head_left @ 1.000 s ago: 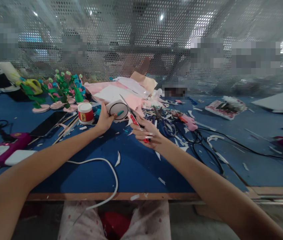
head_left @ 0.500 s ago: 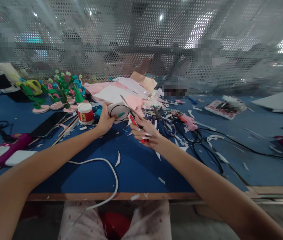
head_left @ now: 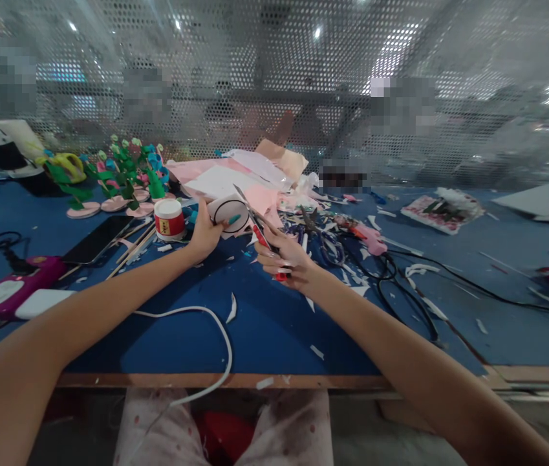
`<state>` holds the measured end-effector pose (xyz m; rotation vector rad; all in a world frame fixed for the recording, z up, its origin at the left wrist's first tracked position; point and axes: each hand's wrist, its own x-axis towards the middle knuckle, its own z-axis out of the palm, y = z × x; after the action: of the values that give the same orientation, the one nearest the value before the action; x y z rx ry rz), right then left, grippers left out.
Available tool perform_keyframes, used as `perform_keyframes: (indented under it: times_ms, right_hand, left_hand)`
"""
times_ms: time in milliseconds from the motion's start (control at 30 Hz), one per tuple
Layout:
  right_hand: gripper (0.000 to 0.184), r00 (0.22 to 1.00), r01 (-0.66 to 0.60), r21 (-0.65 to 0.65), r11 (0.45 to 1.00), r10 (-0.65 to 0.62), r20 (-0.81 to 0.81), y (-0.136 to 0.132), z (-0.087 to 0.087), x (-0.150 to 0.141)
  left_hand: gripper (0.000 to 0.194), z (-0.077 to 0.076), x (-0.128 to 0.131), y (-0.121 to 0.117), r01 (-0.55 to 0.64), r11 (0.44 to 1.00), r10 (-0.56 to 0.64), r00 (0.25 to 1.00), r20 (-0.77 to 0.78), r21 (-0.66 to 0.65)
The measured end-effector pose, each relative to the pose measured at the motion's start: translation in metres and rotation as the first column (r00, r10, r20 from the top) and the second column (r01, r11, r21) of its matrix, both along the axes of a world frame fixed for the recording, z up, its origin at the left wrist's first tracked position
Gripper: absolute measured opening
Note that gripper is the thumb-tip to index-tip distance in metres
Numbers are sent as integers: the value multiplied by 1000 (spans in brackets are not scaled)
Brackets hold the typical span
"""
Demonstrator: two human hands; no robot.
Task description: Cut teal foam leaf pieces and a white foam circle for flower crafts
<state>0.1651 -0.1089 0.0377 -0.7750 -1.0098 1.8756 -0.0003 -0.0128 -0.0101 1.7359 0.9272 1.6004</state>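
Observation:
Between the thumb and fingers of my left hand (head_left: 207, 230) is a white round piece (head_left: 233, 212) with a black ring drawn near its edge; whether it is paper or foam I cannot tell. My right hand (head_left: 286, 255) is wrapped round red-handled scissors (head_left: 260, 237), their blades pointing up and left beside the right edge of the white piece. The blades look apart, and I cannot make out whether they touch it. Left of my left hand stands a white tub with a red label (head_left: 169, 220).
Craft flowers on pink bases (head_left: 129, 188) stand at the left, near a dark phone (head_left: 99, 239) and a purple power strip (head_left: 17, 288). Pink and white sheets (head_left: 226, 181) lie behind my hands. Scraps, blue-handled scissors (head_left: 331, 248) and a pink glue gun (head_left: 371, 238) lie to the right. A white cable (head_left: 220, 330) crosses the front.
The whole view has shifted slightly. Both hands keep nearly the same pose, with the white piece and the scissors still held close together.

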Motion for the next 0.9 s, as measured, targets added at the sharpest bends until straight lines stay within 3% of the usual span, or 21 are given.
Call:
perform_keyframes:
  times_ms: [633, 900]
  right_hand:
    - [44, 1000, -24, 26, 999, 24, -2, -1, 4, 2]
    - [42, 999, -37, 18, 999, 37, -16, 1, 2, 4]
  left_hand:
    - [41, 4, 0, -4, 98, 995, -97, 995, -35, 36]
    - [39, 3, 0, -8, 5, 994, 12, 988, -154, 112]
